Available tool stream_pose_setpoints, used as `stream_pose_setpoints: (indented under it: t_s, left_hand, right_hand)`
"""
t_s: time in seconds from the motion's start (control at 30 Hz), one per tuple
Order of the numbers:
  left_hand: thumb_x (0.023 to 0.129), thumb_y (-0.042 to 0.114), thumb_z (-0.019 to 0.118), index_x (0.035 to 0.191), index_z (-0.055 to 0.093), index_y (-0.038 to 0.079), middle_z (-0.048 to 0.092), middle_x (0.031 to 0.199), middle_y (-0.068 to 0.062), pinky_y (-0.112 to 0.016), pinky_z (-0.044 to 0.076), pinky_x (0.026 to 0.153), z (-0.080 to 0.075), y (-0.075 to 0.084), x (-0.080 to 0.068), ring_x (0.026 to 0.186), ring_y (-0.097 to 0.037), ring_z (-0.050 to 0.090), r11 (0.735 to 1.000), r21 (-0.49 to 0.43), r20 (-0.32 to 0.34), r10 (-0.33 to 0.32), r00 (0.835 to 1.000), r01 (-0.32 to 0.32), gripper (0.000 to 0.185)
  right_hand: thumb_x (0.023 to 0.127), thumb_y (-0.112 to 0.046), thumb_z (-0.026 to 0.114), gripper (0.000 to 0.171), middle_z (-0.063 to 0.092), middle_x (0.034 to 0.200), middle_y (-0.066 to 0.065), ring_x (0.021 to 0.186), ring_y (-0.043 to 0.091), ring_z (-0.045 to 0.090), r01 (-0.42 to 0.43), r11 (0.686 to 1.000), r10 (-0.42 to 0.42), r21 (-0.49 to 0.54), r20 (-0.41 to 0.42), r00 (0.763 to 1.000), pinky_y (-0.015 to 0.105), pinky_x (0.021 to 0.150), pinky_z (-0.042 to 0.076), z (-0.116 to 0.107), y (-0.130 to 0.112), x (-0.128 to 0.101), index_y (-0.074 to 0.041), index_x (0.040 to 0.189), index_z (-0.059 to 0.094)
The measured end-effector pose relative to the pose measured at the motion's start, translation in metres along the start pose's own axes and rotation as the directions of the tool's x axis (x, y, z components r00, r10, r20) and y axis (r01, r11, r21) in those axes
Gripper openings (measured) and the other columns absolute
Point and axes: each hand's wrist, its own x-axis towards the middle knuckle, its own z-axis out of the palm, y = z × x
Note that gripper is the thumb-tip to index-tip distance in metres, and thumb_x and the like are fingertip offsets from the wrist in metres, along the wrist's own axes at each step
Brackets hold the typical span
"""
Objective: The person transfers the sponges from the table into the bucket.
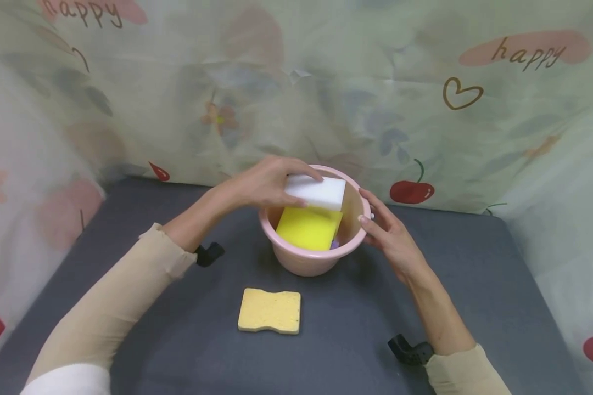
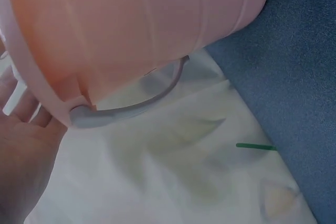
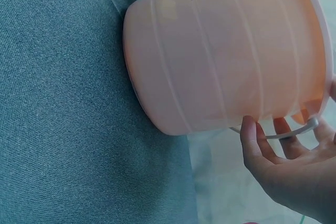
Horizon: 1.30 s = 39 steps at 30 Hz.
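A pink bucket (image 1: 303, 264) stands upright on the dark table. My left hand (image 1: 272, 181) reaches over its left rim and grips a white block-shaped sponge (image 1: 323, 193) at the mouth of the bucket. Below that, a bright yellow sponge (image 1: 308, 229) lies inside, and a bit of something purple (image 1: 334, 244) shows beside it. On the opposite side my right hand (image 1: 390, 236) holds the bucket's rim, thumb on top and fingers against the outer wall. The right wrist view shows those fingers (image 3: 251, 135) by the bucket's thin handle (image 3: 281, 136). From the left wrist, the white sponge is mostly hidden.
A tan sponge (image 1: 269, 311) with notched sides lies on the dark table (image 1: 351, 340) in front of the bucket. A printed curtain (image 1: 296, 99) hangs behind and along both sides of the table. Black wrist mounts (image 1: 409, 351) stick out from both forearms.
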Motion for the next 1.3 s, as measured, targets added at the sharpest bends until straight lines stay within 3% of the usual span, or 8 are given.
stream_pose_setpoints:
  t_s: [0.27,0.63,0.77,0.93,1.3]
  left_hand:
    - [0.082,0.027,0.083,0.128,0.068,0.018,0.065,0.126,0.001,-0.030,0.048,0.090,0.009,-0.003,0.009,0.105,-0.015,0.058,0.999,-0.015,0.031,0.045,0.999,-0.044,0.049]
    - [0.083,0.028,0.081,0.128,0.067,0.022,0.064,0.129,0.004,-0.030,0.046,0.090,0.014,-0.003,0.015,0.106,-0.014,0.057,0.999,-0.002,0.041,0.040,0.998,-0.040,0.048]
    - [0.083,0.028,0.081,0.130,0.067,0.021,0.063,0.130,0.005,-0.030,0.046,0.095,0.015,-0.004,0.017,0.113,-0.013,0.057,0.997,-0.008,0.043,0.075,0.996,-0.074,0.049]
    - [0.084,0.028,0.080,0.131,0.066,0.020,0.062,0.132,0.006,-0.034,0.044,0.103,0.016,-0.004,0.017,0.123,-0.013,0.054,0.996,-0.019,0.058,0.085,0.995,-0.084,0.051]
    - [0.084,0.028,0.080,0.131,0.066,0.017,0.063,0.131,0.004,-0.037,0.046,0.101,0.014,0.000,0.009,0.121,-0.015,0.056,0.995,-0.041,0.037,0.097,0.995,-0.095,0.049]
  right_hand:
    - [0.101,-0.028,0.059,0.060,0.025,0.160,-0.001,0.141,0.026,0.033,-0.008,1.000,0.008,0.014,0.009,1.000,0.035,0.099,0.049,0.000,-0.001,0.000,-0.041,0.154,0.033]
    - [0.102,-0.026,0.057,0.060,0.025,0.160,-0.002,0.141,0.025,0.032,-0.005,1.000,0.004,0.028,0.019,1.000,0.038,0.101,0.047,-0.001,-0.001,0.000,-0.041,0.154,0.033]
    - [0.102,-0.026,0.057,0.060,0.025,0.160,-0.003,0.141,0.026,0.033,-0.010,1.000,0.010,0.024,0.018,1.000,0.039,0.102,0.046,0.000,-0.001,0.001,-0.041,0.154,0.032]
    - [0.102,-0.025,0.056,0.060,0.024,0.161,-0.003,0.140,0.027,0.034,-0.009,1.000,0.009,0.028,0.017,1.000,0.042,0.104,0.044,0.000,-0.001,0.001,-0.040,0.155,0.032]
    - [0.102,-0.026,0.056,0.060,0.024,0.161,0.000,0.140,0.029,0.033,0.004,0.999,-0.005,0.034,0.018,1.000,0.048,0.105,0.041,0.000,0.001,0.001,-0.040,0.155,0.031]
